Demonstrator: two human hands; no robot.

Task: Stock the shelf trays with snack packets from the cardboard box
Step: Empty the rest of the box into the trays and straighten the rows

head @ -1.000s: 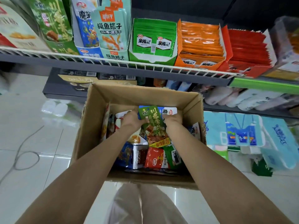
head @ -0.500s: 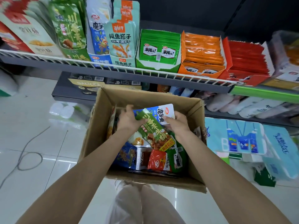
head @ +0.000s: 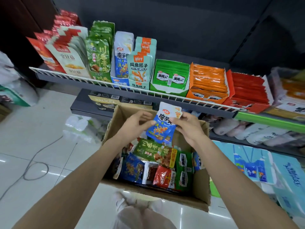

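Shelf trays (head: 171, 90) at twelve o'clock look mostly full; my left hand (head: 133, 125) and right hand (head: 189, 128) pinch one blue konjac packet (head: 162, 128), many remain in the cardboard box (head: 200, 192).

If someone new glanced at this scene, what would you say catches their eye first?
Most likely the blue and white packet at centre frame, pinched between the left hand and right hand above the open cardboard box of mixed snacks. Behind it, the wire-fronted shelf carries a bright row of trays, with the orange tray and green tray standing out.
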